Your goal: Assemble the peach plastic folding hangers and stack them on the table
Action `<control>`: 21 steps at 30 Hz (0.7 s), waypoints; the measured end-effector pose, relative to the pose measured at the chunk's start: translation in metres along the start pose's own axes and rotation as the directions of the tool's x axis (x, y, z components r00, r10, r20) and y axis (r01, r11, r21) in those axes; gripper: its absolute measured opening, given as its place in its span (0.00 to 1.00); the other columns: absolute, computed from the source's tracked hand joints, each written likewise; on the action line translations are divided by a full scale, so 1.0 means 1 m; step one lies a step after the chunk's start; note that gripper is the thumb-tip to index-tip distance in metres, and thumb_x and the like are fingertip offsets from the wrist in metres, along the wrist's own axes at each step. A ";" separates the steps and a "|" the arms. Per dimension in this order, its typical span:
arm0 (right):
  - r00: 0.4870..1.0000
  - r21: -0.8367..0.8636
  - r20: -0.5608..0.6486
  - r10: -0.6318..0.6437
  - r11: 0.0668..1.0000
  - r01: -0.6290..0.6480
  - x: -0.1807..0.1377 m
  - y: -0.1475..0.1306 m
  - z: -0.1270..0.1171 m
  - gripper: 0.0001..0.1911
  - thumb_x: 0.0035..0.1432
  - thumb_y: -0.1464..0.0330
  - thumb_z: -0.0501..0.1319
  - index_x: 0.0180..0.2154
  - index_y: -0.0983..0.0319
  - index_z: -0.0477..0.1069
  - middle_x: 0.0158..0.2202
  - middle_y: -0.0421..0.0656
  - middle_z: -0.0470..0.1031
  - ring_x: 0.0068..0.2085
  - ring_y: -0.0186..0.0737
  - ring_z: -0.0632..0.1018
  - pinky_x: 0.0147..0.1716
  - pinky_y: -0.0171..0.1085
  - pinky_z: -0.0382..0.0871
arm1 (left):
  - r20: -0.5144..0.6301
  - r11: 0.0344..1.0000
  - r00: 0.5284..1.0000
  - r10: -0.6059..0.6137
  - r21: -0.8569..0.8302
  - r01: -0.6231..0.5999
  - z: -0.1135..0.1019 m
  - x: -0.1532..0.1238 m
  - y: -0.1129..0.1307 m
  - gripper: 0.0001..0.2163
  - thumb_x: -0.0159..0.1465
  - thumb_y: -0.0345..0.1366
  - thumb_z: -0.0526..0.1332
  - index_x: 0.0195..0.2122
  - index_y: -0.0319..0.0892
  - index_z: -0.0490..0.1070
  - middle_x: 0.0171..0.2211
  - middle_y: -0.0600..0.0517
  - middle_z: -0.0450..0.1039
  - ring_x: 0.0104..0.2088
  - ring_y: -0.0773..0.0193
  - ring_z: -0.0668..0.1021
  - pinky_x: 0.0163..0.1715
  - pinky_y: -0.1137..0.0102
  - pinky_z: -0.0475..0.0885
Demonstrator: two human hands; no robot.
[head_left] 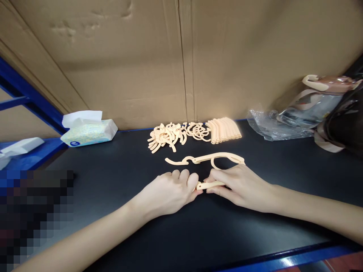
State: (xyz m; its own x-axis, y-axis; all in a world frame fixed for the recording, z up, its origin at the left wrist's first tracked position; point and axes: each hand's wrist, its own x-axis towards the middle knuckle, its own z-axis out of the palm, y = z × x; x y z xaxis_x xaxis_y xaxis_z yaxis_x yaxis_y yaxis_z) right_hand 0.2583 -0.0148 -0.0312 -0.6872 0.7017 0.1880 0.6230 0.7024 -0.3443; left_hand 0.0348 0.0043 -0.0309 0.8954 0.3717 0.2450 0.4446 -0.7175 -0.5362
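My right hand (239,187) is closed around a cream plastic arm of a folding clothes hanger (211,185), thumb and fingers pinching it near the middle. At the arm's left end is a round joint, which my left hand (172,192) grips between thumb and curled fingers; the rest of what lies inside that fist is hidden. Just beyond my hands another folding hanger (219,155) lies on the black tabletop (170,241), its curved arms spread out. Its right end is partly behind my right hand.
At the back are a pile of loose curved hanger arms (166,136), several small hooks (197,131) and a neat row of arms (224,129). A tissue box (96,132) stands back left. Clear plastic bags (297,117) lie at right, before a cardboard wall (136,64).
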 end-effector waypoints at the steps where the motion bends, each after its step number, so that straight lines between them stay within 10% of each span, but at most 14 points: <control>1: 1.000 -0.009 -0.004 0.005 1.000 -0.005 0.000 0.000 0.000 0.11 0.68 0.65 0.50 0.37 0.63 0.66 0.31 0.41 0.74 0.30 0.36 0.75 0.30 0.34 0.63 | 0.000 1.000 1.000 0.000 -0.010 0.000 0.000 0.000 0.000 0.11 0.68 0.39 0.48 0.28 0.43 0.56 0.20 0.56 0.62 0.17 0.66 0.68 0.14 0.70 0.54; 21: 1.000 0.014 0.007 -0.027 1.000 0.027 0.001 0.001 0.000 0.09 0.67 0.67 0.51 0.37 0.62 0.66 0.31 0.41 0.75 0.31 0.36 0.76 0.31 0.33 0.62 | -0.009 0.996 0.999 0.051 -0.074 -0.052 -0.003 0.000 0.000 0.11 0.67 0.39 0.49 0.27 0.42 0.58 0.19 0.56 0.63 0.16 0.66 0.69 0.14 0.70 0.56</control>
State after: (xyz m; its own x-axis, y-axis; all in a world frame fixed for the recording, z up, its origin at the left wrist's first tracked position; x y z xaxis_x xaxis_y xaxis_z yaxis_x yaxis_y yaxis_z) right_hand 0.2580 -0.0131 -0.0310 -0.7066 0.6814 0.1906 0.5987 0.7194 -0.3522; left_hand 0.0343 0.0030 -0.0287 0.9173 0.3291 0.2244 0.3980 -0.7776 -0.4867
